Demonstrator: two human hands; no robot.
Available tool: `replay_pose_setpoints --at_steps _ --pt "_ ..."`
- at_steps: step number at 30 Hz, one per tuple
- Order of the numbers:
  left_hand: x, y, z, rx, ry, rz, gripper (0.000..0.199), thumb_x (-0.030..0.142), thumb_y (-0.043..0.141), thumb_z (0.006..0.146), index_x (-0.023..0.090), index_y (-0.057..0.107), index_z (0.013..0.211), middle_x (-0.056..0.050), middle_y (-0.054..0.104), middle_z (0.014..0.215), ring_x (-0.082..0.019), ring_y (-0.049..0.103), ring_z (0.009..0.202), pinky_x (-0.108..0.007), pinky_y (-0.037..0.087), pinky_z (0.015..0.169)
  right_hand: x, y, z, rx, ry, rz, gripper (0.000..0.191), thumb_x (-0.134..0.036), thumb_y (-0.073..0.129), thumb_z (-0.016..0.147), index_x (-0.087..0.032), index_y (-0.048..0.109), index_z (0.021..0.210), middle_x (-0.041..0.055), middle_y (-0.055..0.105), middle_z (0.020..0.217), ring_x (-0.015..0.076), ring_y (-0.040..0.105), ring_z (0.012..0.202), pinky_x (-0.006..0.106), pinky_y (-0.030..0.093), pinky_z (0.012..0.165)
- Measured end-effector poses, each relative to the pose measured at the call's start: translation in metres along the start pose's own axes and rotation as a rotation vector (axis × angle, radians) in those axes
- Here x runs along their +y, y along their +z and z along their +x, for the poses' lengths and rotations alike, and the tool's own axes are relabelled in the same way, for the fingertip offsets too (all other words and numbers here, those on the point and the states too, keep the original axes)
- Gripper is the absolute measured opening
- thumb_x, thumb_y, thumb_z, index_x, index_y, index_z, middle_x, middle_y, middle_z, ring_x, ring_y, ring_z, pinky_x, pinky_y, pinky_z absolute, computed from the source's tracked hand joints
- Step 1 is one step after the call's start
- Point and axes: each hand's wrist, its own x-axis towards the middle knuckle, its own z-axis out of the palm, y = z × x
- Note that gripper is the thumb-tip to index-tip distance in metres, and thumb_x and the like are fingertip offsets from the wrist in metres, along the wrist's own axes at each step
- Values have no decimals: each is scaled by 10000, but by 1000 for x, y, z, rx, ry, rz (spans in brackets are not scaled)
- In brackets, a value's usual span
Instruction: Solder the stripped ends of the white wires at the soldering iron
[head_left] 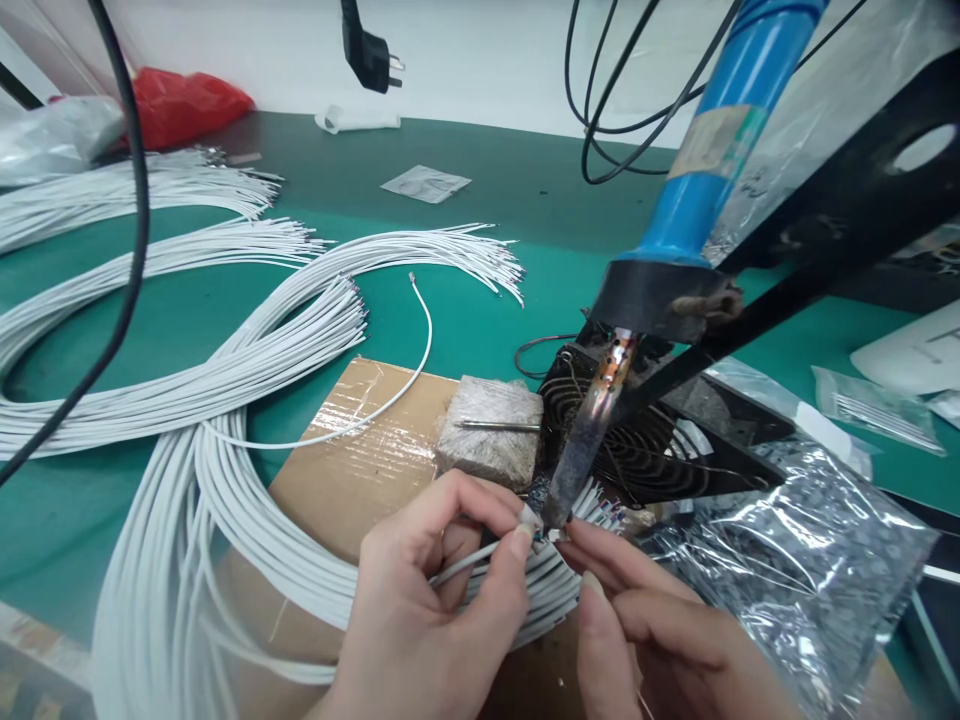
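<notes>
My left hand (pixel 450 590) pinches a white cable (pixel 469 562) close to its end, between thumb and forefinger. The cable end meets the dark tip of a soldering iron (pixel 589 440), whose blue handle is held tilted in a black bracket (pixel 795 290). My right hand (pixel 645 610) is on the other side of the tip with fingers curled. Its forefinger is by a tiny white piece (pixel 555 535) at the tip; what the fingers hold is too small to name. Beneath both hands runs a bundle of white cables (pixel 551 595).
More white cable bundles (pixel 187 385) curve over the green mat at left. A cardboard sheet (pixel 337 480) bears a wrapped block (pixel 491 430) with a metal rod on it. A black fan (pixel 645 430) and a silver bag (pixel 810 560) lie right. A plug (pixel 367 55) hangs above.
</notes>
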Motion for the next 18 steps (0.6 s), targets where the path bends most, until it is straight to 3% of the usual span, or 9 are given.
replay_pose_setpoints --at_steps 4,8,13,18 --pt "0 0 0 7 17 -14 142 223 689 835 184 625 715 9 704 812 -102 611 645 -170 430 559 9 -9 0 -64 -26 -8 258 -66 609 953 -234 772 843 85 673 1393 285 692 1170 255 601 927" --pt "1 1 0 8 10 -8 150 241 696 837 186 622 719 5 704 827 -107 615 648 -178 441 563 2 -8 5 -123 -32 -8 297 -12 588 893 -244 757 818 44 655 1414 282 703 1140 249 596 921" --pt "1 1 -1 26 20 2 142 241 687 834 185 631 716 7 704 826 -102 620 640 -174 433 552 -6 -8 12 -52 -75 -28 311 21 593 833 -250 719 745 20 724 1304 266 724 1096 191 599 873" --pt "2 1 -1 33 17 -1 156 245 710 820 184 631 700 2 712 816 -102 614 620 -177 417 530 -6 1 4 13 -32 52 312 -43 584 938 -257 742 775 28 709 1337 249 727 1113 196 623 864"
